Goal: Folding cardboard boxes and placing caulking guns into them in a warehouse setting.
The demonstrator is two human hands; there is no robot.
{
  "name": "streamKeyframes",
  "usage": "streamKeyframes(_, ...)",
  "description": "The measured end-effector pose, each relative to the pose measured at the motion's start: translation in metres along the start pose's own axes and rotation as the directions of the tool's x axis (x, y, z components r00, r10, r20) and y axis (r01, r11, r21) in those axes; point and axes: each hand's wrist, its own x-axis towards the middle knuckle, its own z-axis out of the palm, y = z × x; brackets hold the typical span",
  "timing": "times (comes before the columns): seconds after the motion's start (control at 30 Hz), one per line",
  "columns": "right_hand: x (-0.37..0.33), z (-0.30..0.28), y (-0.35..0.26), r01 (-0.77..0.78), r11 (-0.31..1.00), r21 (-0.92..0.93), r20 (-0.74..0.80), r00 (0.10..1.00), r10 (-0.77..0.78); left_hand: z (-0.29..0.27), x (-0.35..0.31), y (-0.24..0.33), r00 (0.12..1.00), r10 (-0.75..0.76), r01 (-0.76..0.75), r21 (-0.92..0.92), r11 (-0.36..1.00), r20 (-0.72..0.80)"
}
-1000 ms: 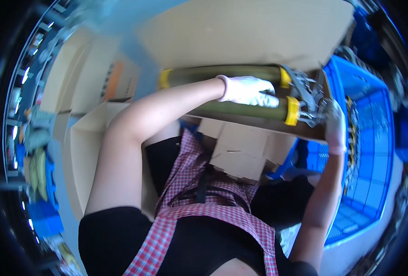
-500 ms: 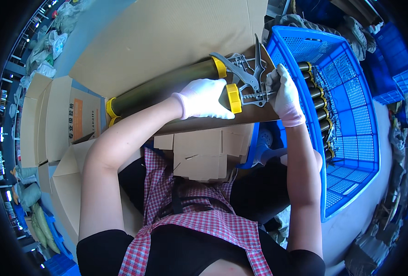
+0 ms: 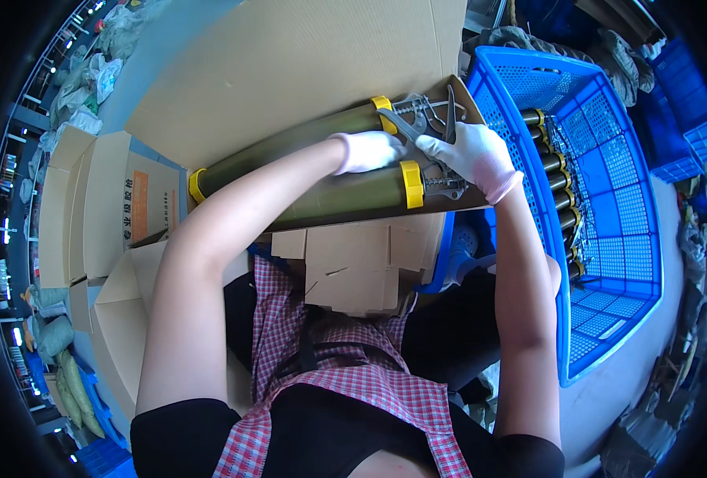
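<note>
Two caulking guns lie side by side in a long cardboard box (image 3: 345, 217), each with an olive-green barrel, yellow end caps and a grey metal handle and trigger. The far caulking gun (image 3: 290, 143) rests along the back wall; the near caulking gun (image 3: 345, 195) is along the front. My right hand (image 3: 481, 155), in a white glove, closes round the grey handle part at the guns' right end, thumb pointing left. Between the two barrels is my left hand (image 3: 369, 151), also gloved, its fingertips blurred and partly hidden beside the metal parts.
To the right stands a blue plastic crate (image 3: 608, 263) holding several more caulking guns (image 3: 557, 179). The box's tall cardboard flap (image 3: 290, 72) rises behind. At the left is another open carton (image 3: 102, 207), and folded cardboard (image 3: 349, 267) sits before my lap.
The near caulking gun has gone down into the box beside the other. My left hand has left its yellow cap and moved up between the barrels; my right hand has shifted onto the handle.
</note>
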Motion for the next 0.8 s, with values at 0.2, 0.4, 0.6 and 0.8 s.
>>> streamKeyframes(0.2,-0.006,0.006,-0.011,-0.019,0.997,-0.074,-0.149,0.989,0.008,0.027,0.039,0.000,0.972,0.178,-0.200,-0.143,0.969,-0.151)
streamKeyframes(0.4,0.004,0.041,-0.007,-0.111,0.993,-0.043,-0.461,0.884,0.079,0.014,0.012,0.018,0.936,0.350,-0.284,0.523,0.804,-0.029)
streamKeyframes(0.6,0.012,0.039,-0.003,-0.243,0.970,0.005,-0.373,0.899,0.227,0.003,-0.065,0.017,0.946,0.255,-0.210,0.224,0.952,-0.198)
streamKeyframes(0.8,0.019,0.010,-0.018,-0.345,0.937,0.053,0.065,0.938,0.341,-0.001,-0.131,-0.052,0.706,0.511,-0.036,0.696,0.717,-0.490)
